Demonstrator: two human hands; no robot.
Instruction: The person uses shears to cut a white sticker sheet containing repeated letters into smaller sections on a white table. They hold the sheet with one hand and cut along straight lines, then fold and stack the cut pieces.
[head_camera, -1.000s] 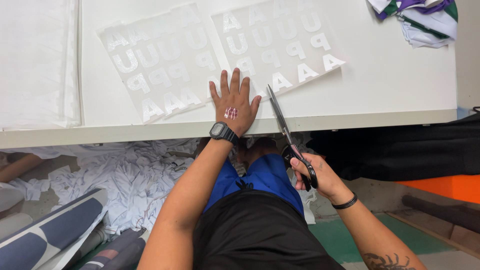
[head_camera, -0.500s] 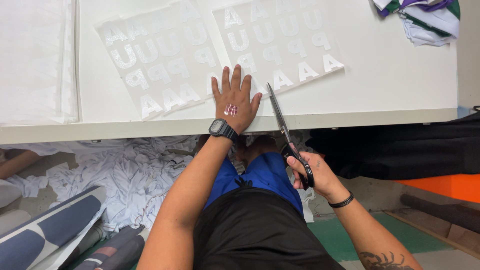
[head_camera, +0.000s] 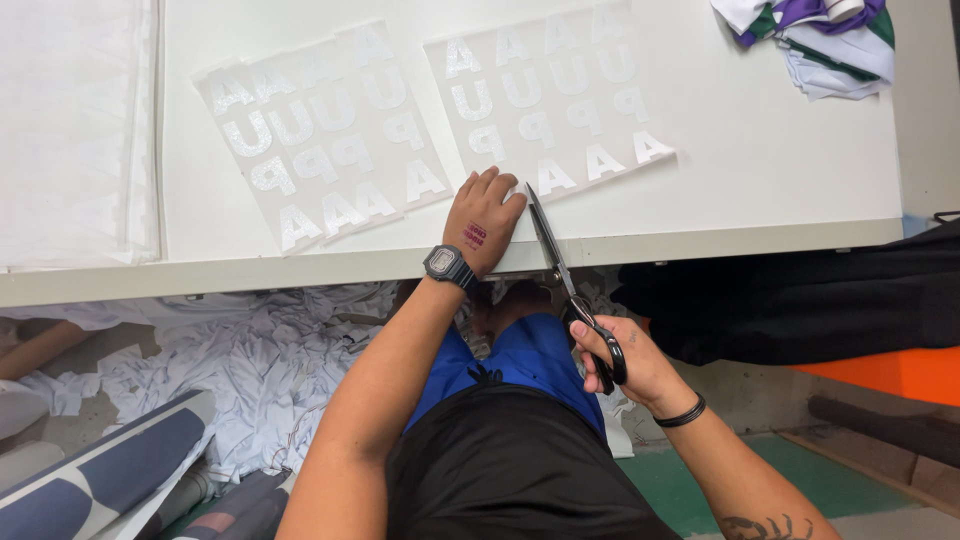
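Left hand (head_camera: 483, 222) fingers now curled, scissors (head_camera: 560, 265) at sheet (head_camera: 545, 105)

Two letter sheets (head_camera: 325, 135), one pair of scissors (head_camera: 560, 265), one wristwatch (head_camera: 447, 266).

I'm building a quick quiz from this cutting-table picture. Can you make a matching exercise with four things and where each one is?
Things:
1. scissors
2. digital watch
3. bundle of coloured fabric
4. black band

Places:
a. far right corner of the white table
b. right wrist
c. left wrist
d. in the right hand

Pairs: 1-d, 2-c, 3-a, 4-b
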